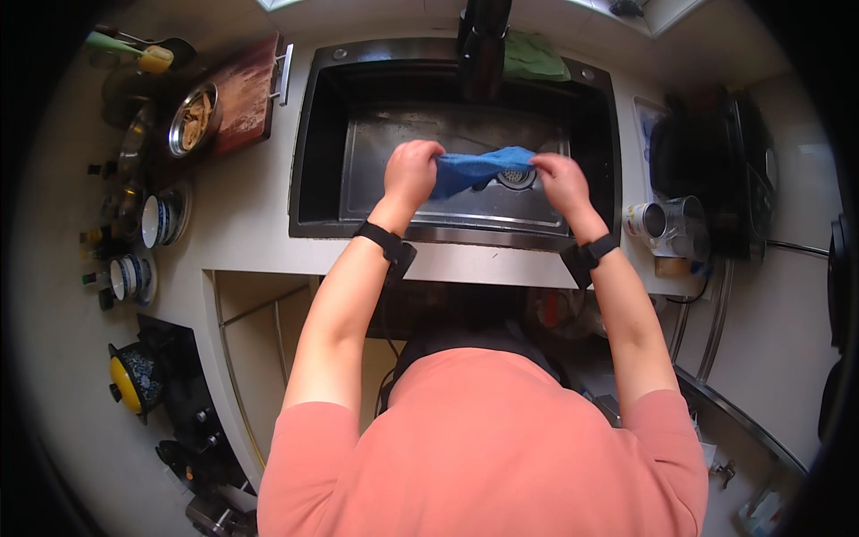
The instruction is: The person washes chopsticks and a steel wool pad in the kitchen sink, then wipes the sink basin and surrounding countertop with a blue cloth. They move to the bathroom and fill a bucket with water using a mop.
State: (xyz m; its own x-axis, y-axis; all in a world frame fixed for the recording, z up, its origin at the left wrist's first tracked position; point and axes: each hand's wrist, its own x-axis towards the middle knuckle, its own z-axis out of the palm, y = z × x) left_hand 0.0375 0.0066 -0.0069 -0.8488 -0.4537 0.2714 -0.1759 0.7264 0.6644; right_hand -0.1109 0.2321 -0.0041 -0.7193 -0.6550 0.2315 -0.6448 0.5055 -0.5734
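Note:
Both hands hold a blue cloth (pixel 480 169) stretched out above the sink. My left hand (pixel 411 169) pinches its left corner, and my right hand (pixel 562 180) grips the opposite end. The cloth hangs down between them, lower on the left side. Beneath it lies the dark metal sink (pixel 456 231), with a round drain strainer (pixel 515 177) partly covered by the cloth. A black faucet (pixel 484 50) rises at the sink's back edge. Beside it a green cloth (pixel 535 57) is draped over the rim.
On the left counter are a wooden cutting board (pixel 248 101), a metal bowl (pixel 176 137) holding brown pieces, and blue-and-white bowls (pixel 152 220). A yellow-lidded pot (pixel 127 382) stands on the black cooktop (pixel 181 362). Cups (pixel 652 220) and a black appliance (pixel 704 168) flank the sink's right.

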